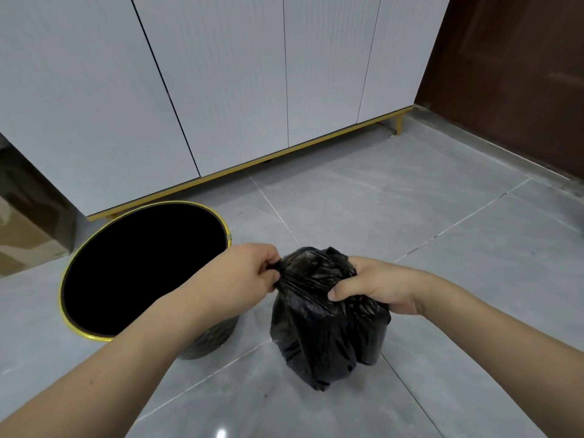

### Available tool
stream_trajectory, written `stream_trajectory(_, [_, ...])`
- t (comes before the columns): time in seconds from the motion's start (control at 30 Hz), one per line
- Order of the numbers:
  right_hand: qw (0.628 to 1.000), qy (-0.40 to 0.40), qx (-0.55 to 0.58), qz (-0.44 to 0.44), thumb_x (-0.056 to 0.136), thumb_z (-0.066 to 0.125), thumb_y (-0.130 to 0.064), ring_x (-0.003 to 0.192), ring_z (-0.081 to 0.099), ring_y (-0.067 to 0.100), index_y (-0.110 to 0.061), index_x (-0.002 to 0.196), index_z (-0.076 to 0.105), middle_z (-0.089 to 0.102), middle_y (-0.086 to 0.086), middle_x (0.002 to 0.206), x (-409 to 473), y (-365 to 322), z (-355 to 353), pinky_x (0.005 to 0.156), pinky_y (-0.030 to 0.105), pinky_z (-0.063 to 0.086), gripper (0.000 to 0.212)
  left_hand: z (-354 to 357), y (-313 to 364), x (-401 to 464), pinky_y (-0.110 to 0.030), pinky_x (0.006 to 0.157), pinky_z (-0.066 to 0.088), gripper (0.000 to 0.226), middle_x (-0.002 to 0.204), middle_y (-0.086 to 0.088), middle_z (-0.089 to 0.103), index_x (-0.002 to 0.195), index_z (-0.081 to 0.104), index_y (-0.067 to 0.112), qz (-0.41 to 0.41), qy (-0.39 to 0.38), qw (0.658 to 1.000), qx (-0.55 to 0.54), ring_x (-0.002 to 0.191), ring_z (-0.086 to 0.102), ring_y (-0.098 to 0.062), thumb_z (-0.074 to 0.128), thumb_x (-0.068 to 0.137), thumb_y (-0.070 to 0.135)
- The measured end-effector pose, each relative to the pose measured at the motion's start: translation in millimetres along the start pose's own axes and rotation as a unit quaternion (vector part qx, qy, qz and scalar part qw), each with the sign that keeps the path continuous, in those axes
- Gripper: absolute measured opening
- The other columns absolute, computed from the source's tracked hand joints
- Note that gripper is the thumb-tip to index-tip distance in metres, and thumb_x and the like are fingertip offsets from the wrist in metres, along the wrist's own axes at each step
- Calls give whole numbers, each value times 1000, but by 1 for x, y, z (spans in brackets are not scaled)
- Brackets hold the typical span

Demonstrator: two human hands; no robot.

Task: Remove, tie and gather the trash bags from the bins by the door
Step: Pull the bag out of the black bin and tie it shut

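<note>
A full black trash bag [325,339] stands upright on the grey tiled floor, just right of a round black bin [94,335] with a gold rim. The bin's inside looks dark and I cannot tell what is in it. My left hand [245,275] pinches a gathered corner of the bag's top at its left side. My right hand [376,287] grips the bunched plastic at the top right, thumb pressed on the front. The bag's mouth is drawn together between both hands.
White cabinet doors [237,90] on a gold base with a short leg [399,123] run along the back. A dark brown door [518,74] fills the right corner. A cardboard box [22,235] sits at the far left behind the bin.
</note>
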State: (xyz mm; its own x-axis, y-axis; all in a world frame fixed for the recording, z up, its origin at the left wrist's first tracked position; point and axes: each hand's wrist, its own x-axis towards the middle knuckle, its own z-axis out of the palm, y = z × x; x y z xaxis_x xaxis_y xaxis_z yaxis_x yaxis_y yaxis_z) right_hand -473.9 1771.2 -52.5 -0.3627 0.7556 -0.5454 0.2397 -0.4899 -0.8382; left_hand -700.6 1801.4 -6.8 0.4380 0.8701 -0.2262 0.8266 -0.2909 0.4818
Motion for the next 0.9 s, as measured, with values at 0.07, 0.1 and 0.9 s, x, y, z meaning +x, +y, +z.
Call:
stream_trajectory(0.07, [998, -31, -11, 52, 71, 67, -24, 98, 68, 29, -17, 101, 67, 71, 12, 106, -2, -2, 0, 93, 42, 53, 31, 3, 0, 3, -27, 66, 48, 8, 79, 7, 66, 90, 63, 23, 4, 26, 1000, -1, 74, 61, -13, 57, 94, 23])
stream_trajectory(0.1, [996, -49, -25, 73, 72, 70, -30, 102, 67, 30, -18, 102, 69, 71, 12, 109, -4, -4, 0, 95, 43, 51, 32, 5, 0, 5, -24, 61, 45, 8, 77, 8, 63, 90, 63, 23, 3, 35, 999, -12, 72, 58, -10, 57, 94, 23])
stream_trajectory(0.9, [665, 440, -564, -216, 71, 65, -10, 89, 42, 26, -12, 88, 64, 41, 7, 119, -38, 20, 11, 76, 33, 46, 17, 77, 31, 13, -1, 62, 41, 19, 92, 3, 66, 99, 61, 10, -29, 116, 848, -516, 74, 61, 7, 43, 101, 5])
